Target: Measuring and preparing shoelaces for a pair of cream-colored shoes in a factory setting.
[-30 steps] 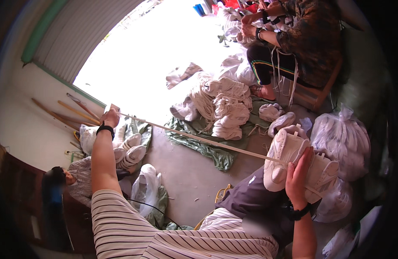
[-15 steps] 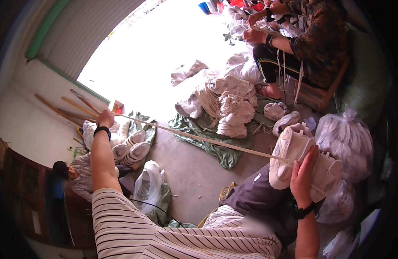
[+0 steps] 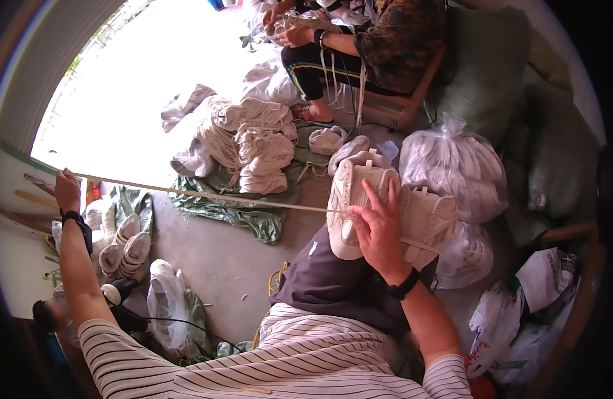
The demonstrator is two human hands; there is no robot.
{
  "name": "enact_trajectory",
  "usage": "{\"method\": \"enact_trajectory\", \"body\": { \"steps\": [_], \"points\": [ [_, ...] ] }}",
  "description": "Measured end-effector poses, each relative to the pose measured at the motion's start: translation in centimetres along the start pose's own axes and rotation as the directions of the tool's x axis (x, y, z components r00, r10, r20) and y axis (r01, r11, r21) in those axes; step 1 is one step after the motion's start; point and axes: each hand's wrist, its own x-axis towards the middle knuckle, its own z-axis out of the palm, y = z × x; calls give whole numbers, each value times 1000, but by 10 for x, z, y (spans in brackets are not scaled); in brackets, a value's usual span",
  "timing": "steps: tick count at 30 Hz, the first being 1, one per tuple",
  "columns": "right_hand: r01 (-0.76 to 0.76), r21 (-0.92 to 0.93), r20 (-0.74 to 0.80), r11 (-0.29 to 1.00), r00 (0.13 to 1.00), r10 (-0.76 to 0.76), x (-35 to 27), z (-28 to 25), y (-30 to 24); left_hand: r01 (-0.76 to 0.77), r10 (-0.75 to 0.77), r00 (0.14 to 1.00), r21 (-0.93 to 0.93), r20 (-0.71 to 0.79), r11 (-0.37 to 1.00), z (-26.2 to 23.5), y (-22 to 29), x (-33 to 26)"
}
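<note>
A pale flat shoelace [image 3: 206, 195] runs taut across the view. At its far left end, my left hand [image 3: 67, 191] is closed round it with the arm stretched out. The other end meets a white sneaker [image 3: 346, 229] above my knee. Beside that shoe, my right hand [image 3: 383, 236] pinches the lace near the eyelets with thumb and forefinger. Its other fingers point up across the shoe's front. A second white sneaker [image 3: 429, 219] sits just right of the first, partly behind my right hand, with a lace band across it.
Several white shoes and bundled laces [image 3: 253, 139] lie heaped on a green sheet [image 3: 253, 216]. Bagged shoes [image 3: 453, 169] stand at right. More shoes [image 3: 130, 243] are at left, near another person low down. Across from me a co-worker [image 3: 399, 46] sits on a wooden chair handling a shoe.
The view has swung right, so everything sits further left. My right hand has shifted from the sneaker's side to its front, with fingers raised. The lace stays taut in my left hand.
</note>
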Motion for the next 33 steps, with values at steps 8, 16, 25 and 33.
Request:
{"method": "enact_trajectory", "body": {
  "steps": [8,16,25,33],
  "points": [
    [67,112,215,991,973,-90,5,-52,-47,-335,349,934,-518,-73,788,29,146,-52],
    [94,686,265,722,891,-368,18,-102,-140,25,674,719,-976,167,215,-95,414,-253],
    [166,760,104,629,923,-369,16,-82,-144,32,700,709,-996,84,87,-129,492,-326],
    [102,773,167,626,919,-356,29,-84,-131,64,670,729,-989,138,133,-121,498,-332]
  ]
}}
